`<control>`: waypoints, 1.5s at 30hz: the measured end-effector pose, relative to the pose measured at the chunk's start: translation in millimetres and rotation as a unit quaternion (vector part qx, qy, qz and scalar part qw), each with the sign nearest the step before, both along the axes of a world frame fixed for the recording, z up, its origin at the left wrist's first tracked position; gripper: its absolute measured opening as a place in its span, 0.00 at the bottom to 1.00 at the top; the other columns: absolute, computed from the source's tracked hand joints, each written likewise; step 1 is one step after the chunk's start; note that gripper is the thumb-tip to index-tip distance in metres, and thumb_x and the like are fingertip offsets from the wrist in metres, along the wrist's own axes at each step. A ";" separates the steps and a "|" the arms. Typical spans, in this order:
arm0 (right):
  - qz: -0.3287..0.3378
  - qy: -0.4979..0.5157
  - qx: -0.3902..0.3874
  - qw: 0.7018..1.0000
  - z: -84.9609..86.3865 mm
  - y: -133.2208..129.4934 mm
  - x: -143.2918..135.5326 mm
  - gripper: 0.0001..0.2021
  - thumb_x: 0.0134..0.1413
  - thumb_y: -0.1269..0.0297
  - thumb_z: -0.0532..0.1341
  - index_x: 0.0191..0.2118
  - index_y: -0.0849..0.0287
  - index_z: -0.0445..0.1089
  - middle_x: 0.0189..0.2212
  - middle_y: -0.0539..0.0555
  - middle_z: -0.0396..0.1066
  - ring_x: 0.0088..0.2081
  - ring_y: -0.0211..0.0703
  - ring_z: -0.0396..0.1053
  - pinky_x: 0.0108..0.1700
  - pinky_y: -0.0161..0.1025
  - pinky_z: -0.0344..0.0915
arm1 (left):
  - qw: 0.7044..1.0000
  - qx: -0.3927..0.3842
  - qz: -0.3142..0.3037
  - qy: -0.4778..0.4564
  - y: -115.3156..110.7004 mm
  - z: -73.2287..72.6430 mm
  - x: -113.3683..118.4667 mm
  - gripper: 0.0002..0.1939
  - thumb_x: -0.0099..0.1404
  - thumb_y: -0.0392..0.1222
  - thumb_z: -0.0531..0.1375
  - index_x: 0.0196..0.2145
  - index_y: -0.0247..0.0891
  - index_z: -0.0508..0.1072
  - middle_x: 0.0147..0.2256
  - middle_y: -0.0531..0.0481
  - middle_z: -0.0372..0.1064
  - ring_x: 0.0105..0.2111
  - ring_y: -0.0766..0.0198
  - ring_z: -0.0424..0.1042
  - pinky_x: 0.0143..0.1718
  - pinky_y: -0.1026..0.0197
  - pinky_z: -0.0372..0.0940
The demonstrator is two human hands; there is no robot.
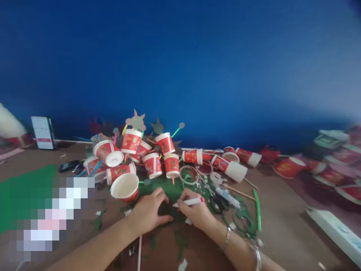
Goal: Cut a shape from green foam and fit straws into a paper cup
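Observation:
A white marker with a red end (193, 201) is pinched in the fingers of my right hand (197, 212), its tip pointing left over dark green paper (170, 190). On the left side of that paper rests my left hand (149, 212), thumb and fingers apart in a curve, with no object visible between them. A white-lined red paper cup (125, 188) lies just beyond my left hand. To the right of my right hand are black-handled scissors (218, 203), a blue-white tube (228, 197) and cut green paper rings (245, 222).
Red paper cups with cut-out heads and straws (132, 141) crowd the back by the blue wall (180, 67). A nested cup stack (229, 169) lies right of centre. A phone (43, 131) stands at left, a green sheet (25, 195) nearer. A white power strip (335, 235) lies at right.

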State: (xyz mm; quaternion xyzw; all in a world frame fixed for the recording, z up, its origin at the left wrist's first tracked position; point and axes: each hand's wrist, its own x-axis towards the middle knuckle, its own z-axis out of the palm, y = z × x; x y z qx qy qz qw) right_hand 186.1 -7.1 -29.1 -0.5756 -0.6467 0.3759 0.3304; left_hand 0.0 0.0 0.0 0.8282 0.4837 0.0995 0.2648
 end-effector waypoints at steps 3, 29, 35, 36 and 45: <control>-0.004 0.004 -0.001 1.000 0.8 0.4 1.0 0.06 0.44 0.68 0.55 0.20 0.58 0.59 0.16 0.47 0.63 0.19 0.35 0.58 0.22 0.31 0.53 | 1.000 0.003 0.000 -0.002 -2.8 -2.9 -1.2 0.17 0.55 0.51 0.63 0.39 0.41 0.68 0.42 0.50 0.65 0.39 0.56 0.71 0.38 0.58 0.63; 0.004 0.013 -0.010 1.000 6.7 -0.2 1.7 0.06 0.46 0.68 0.56 0.21 0.58 0.61 0.16 0.47 0.67 0.20 0.35 0.60 0.22 0.30 0.56 | 1.000 0.016 -0.003 -0.003 -3.7 -4.2 -2.7 0.17 0.54 0.52 0.63 0.38 0.42 0.67 0.41 0.51 0.64 0.37 0.57 0.71 0.36 0.59 0.62; -0.003 0.011 -0.006 1.000 4.4 -0.3 2.2 0.07 0.46 0.68 0.56 0.21 0.58 0.60 0.16 0.47 0.66 0.20 0.35 0.60 0.22 0.30 0.55 | 1.000 0.012 -0.002 -0.001 -3.2 -2.3 -2.0 0.17 0.54 0.52 0.63 0.38 0.42 0.67 0.40 0.52 0.64 0.37 0.58 0.71 0.35 0.60 0.61; -0.004 0.011 -0.003 1.000 3.8 -0.2 2.4 0.07 0.47 0.68 0.56 0.21 0.57 0.59 0.16 0.47 0.66 0.20 0.35 0.60 0.22 0.30 0.55 | 1.000 0.010 -0.001 -0.001 -3.3 -2.0 -1.9 0.17 0.54 0.52 0.63 0.38 0.42 0.67 0.40 0.52 0.64 0.37 0.58 0.71 0.35 0.60 0.61; -0.009 0.004 0.007 1.000 1.7 0.9 2.8 0.07 0.47 0.67 0.55 0.21 0.57 0.59 0.17 0.47 0.64 0.21 0.35 0.60 0.23 0.30 0.55 | 1.000 0.013 -0.001 -0.001 -3.4 -3.0 -2.3 0.17 0.54 0.53 0.62 0.38 0.42 0.67 0.41 0.51 0.65 0.37 0.57 0.71 0.36 0.60 0.62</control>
